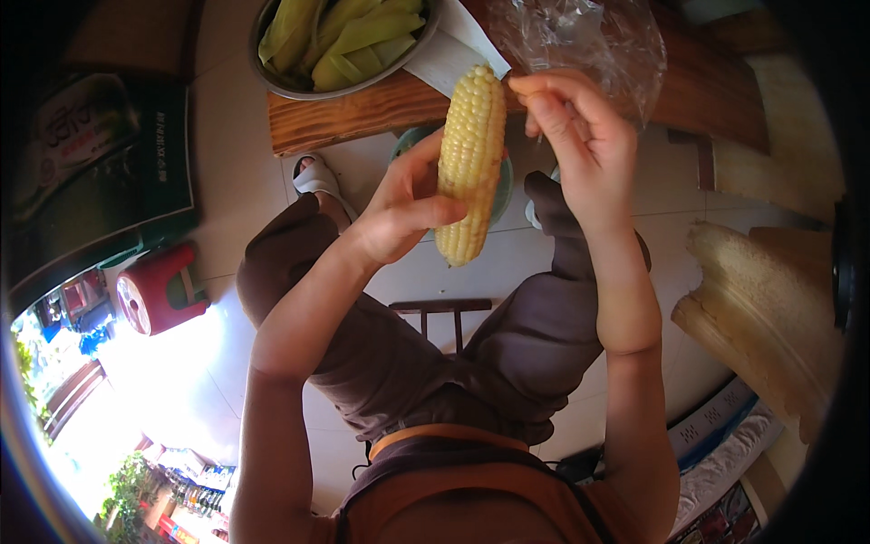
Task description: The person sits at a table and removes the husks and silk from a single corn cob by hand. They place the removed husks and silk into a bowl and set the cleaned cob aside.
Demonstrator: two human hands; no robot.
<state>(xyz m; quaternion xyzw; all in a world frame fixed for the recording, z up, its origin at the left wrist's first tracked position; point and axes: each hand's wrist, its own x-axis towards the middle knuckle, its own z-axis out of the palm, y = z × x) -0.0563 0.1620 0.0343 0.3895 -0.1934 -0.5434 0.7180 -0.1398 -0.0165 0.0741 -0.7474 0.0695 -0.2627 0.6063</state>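
Note:
A husked ear of corn point(472, 166) with pale yellow kernels stands nearly upright, slightly tilted, in front of me. My left hand point(411, 204) grips its lower half, thumb across the front and fingers behind. Just right of the cob's top, my right hand point(578, 129) has thumb and index finger pinched together, apart from the kernels. Any thin strand between those fingertips is too small to make out. A metal bowl point(262, 78) at the far left of the bench holds several ears in green husks point(346, 47).
Beyond the cob is a wooden bench point(340, 112) with white paper point(452, 51) and a clear plastic bag point(578, 34). A green basin point(503, 194) sits on the floor, partly hidden behind the corn. A red plastic stool point(160, 289) is at left, a carved piece point(747, 326) at right.

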